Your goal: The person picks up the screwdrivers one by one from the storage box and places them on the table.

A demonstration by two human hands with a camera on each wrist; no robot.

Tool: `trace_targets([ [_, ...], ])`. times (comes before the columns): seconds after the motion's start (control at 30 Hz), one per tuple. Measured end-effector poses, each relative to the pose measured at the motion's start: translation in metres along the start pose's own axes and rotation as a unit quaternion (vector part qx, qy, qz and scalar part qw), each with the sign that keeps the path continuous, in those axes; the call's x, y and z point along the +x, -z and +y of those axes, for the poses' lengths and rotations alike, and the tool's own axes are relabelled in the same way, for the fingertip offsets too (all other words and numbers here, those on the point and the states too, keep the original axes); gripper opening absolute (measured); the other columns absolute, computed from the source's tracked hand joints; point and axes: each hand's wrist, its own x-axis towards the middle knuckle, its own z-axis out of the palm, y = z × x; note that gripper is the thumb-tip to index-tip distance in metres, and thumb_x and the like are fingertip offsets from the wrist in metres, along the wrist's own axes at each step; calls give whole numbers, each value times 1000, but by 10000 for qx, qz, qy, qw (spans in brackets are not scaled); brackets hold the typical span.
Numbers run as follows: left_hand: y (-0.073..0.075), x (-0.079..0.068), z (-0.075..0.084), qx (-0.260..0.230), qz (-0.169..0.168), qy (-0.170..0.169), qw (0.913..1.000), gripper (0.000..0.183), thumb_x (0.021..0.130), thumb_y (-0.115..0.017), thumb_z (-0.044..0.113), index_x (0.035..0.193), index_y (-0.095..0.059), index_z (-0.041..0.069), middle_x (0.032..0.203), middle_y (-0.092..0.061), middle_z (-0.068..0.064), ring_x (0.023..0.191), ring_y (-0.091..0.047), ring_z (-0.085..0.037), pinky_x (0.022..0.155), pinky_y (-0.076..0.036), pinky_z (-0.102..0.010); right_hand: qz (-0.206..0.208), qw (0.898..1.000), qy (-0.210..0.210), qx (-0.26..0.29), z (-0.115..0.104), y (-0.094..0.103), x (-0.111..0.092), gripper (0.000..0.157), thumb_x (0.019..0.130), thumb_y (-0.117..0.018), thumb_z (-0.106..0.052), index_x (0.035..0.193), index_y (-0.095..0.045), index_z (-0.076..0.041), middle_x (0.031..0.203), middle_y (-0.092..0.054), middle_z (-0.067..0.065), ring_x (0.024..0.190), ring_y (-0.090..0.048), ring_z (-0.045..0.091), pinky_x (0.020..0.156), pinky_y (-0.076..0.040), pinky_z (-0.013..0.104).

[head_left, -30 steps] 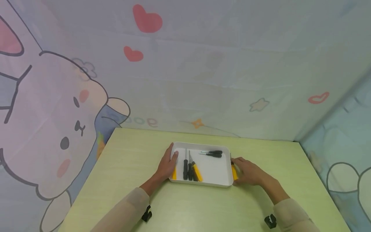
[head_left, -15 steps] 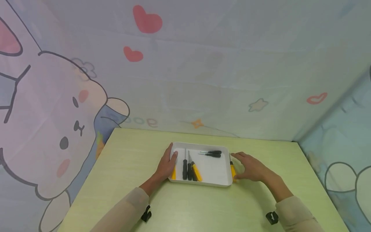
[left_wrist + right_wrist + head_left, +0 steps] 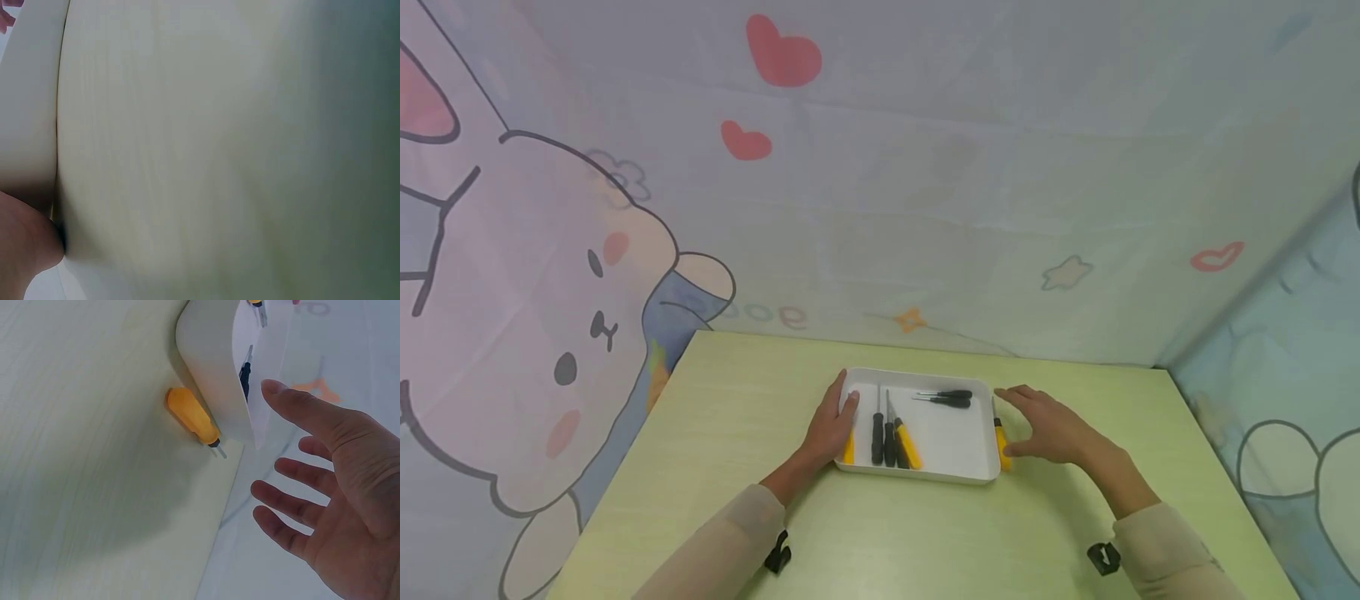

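A shallow white tray (image 3: pixel 955 442) rests on the table in the head view. My left hand (image 3: pixel 831 427) grips its left side, thumb over the rim and fingers along the outer wall. Just outside the tray's right wall, a screwdriver (image 3: pixel 1002 446) with a yellow handle lies on the table; the right wrist view shows its handle (image 3: pixel 189 414) close to the wall. My right hand (image 3: pixel 350 481) hovers over that screwdriver, fingers spread and holding nothing. Inside the tray are black-handled screwdrivers (image 3: pixel 877 437) and a yellow-handled one (image 3: pixel 908 443). Another yellow handle (image 3: pixel 848 450) is partly hidden by my left thumb.
Two small black-handled screwdrivers (image 3: pixel 951 397) lie crosswise at the tray's back right. The pale yellow-green table (image 3: pixel 925 533) ends at a printed cloth backdrop (image 3: pixel 917 208) behind. Black clips (image 3: pixel 1103 558) hang at both sleeves.
My right hand has let go of the yellow-handled screwdriver beside the tray and risen slightly with its fingers spread. The left hand keeps its hold on the tray.
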Motion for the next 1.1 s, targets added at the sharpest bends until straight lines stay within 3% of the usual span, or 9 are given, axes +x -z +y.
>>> trace_targets([
  [1.1,1,-3,4,50,-8,110,9999,64,115,-41,38,171,-21,13,174,-25,-13,159,-24,-34,128,-19,-55,221,9991,332,-152,-13,7,19,82,88,-89,-31,156,-51,-6,154,-52,20,137,-51,47,106,-47,63],
])
